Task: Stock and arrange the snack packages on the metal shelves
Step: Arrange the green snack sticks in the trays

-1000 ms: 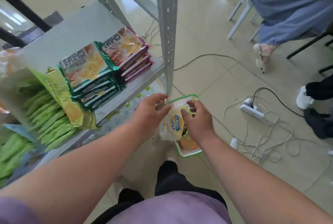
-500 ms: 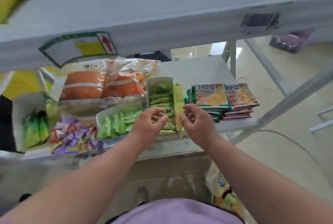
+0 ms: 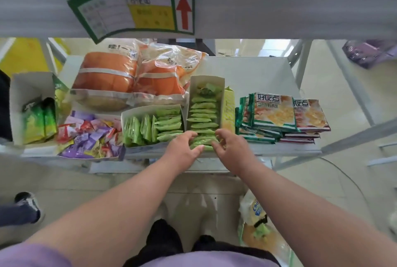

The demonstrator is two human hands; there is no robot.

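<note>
Tiled floor below, a chips bag [image 3: 254,213] lying by our right foot, nearest us. Landmark: tall open box [image 3: 206,114] of green packets on the metal shelf [image 3: 257,73]. At its near end our left hand [image 3: 182,148] and right hand [image 3: 232,148] meet, fingers curled onto the front packets [image 3: 203,145]; whether they pinch or only touch, we cannot tell. Left of the box: a low box [image 3: 150,126] of green sachets, then loose purple candies [image 3: 90,137]. Right of it: two cracker stacks [image 3: 279,116]. Behind-left: orange bread bags [image 3: 129,75]. Overhead, a shelf edge with a green label [image 3: 133,8].
</note>
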